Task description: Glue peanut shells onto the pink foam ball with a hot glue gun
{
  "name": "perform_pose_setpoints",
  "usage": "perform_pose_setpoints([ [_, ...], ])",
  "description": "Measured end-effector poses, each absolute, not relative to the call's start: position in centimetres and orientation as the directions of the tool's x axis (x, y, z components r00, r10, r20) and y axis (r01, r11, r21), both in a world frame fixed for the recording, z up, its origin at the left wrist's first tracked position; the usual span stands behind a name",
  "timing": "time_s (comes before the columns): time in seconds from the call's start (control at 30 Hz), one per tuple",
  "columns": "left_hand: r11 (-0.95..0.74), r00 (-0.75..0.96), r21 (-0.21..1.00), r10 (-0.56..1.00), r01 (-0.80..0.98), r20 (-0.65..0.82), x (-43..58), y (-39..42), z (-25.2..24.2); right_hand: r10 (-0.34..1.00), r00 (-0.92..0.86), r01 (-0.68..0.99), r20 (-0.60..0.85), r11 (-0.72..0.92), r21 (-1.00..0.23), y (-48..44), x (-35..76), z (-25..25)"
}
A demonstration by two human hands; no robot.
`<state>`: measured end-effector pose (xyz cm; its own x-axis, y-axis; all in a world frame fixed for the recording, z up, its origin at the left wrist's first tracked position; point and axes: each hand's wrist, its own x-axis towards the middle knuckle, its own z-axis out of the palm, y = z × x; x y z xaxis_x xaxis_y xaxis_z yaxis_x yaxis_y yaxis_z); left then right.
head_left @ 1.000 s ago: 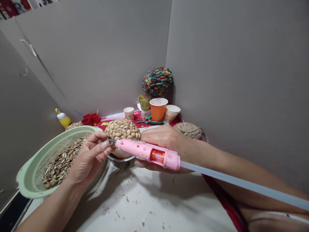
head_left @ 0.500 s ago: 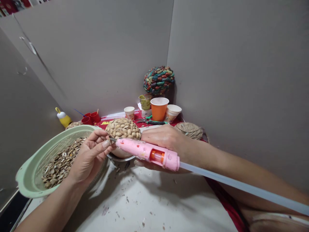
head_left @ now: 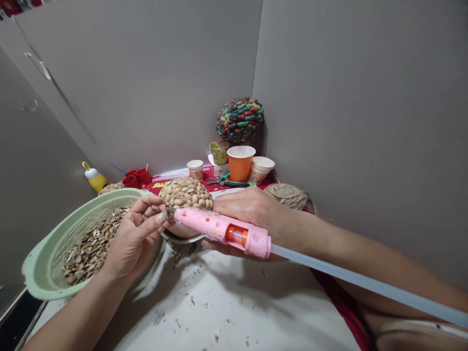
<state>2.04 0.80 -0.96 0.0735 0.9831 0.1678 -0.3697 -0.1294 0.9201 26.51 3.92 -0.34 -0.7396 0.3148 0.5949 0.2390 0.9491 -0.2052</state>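
Note:
My right hand [head_left: 252, 207] is wrapped round a pink glue gun [head_left: 212, 226], with a long clear glue stick [head_left: 351, 278] running out of its back end to the right. The gun's dark nozzle points left, right at the fingertips of my left hand [head_left: 137, 229]. Thumb and fingers of that hand are pinched together; what they hold is too hidden to name. Just behind the nozzle, a ball covered on top with peanut shells [head_left: 186, 192] rests in a metal bowl [head_left: 183, 240]. Its lower part is pale and smooth.
At left, a green colander [head_left: 38, 275] holds many shell pieces [head_left: 87, 248]. Paper cups [head_left: 195, 168], an orange cup [head_left: 241, 168], pliers [head_left: 234, 184] and a twine ball [head_left: 287, 196] stand behind. A colourful ball [head_left: 240, 119] sits against grey walls. Crumbs dot the white tabletop [head_left: 204, 312].
Both hands and the glue gun hold nearly the same pose. The whole view has shifted very slightly.

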Motion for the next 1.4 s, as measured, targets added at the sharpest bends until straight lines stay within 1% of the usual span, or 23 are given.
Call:
perform_pose_setpoints([
  [0.17, -0.131, 0.084, 0.92, 0.981, -0.369, 0.173, 2.03, 0.77, -1.13, 0.327, -0.726, 0.263, 0.605, 0.945, -0.196, 4.02, 26.29, -0.6],
  [0.33, -0.136, 0.075, 0.92, 0.982, -0.369, 0.175, 2.0, 0.77, -1.15, 0.306, -0.708, 0.277, 0.637, 0.949, -0.148, 4.04, 26.21, -0.62],
  [0.53, -0.139, 0.06, 0.915, 0.983, -0.379, 0.174, 1.96, 0.78, -1.04, 0.336, -0.718, 0.293, 0.61, 0.94, -0.173, 3.99, 26.28, -0.67],
  [0.73, -0.144, 0.044, 0.913, 0.984, -0.382, 0.174, 1.91, 0.81, -1.13, 0.342, -0.708, 0.304, 0.618, 0.937, -0.171, 4.08, 26.41, -0.82],
  [1.0, -0.149, 0.048, 0.911, 0.982, -0.385, 0.181, 1.86, 0.92, -1.16, 0.357, -0.735, 0.301, 0.577, 0.933, -0.194, 4.01, 26.49, -0.67],
  [1.23, -0.157, 0.031, 0.908, 0.983, -0.388, 0.183, 1.91, 1.02, -1.13, 0.389, -0.743, 0.335, 0.545, 0.921, -0.2, 4.06, 26.53, -0.7],
  [1.4, -0.164, 0.012, 0.908, 0.983, -0.386, 0.183, 1.76, 0.99, -1.21, 0.379, -0.729, 0.335, 0.569, 0.924, -0.185, 4.13, 26.47, -0.8],
])
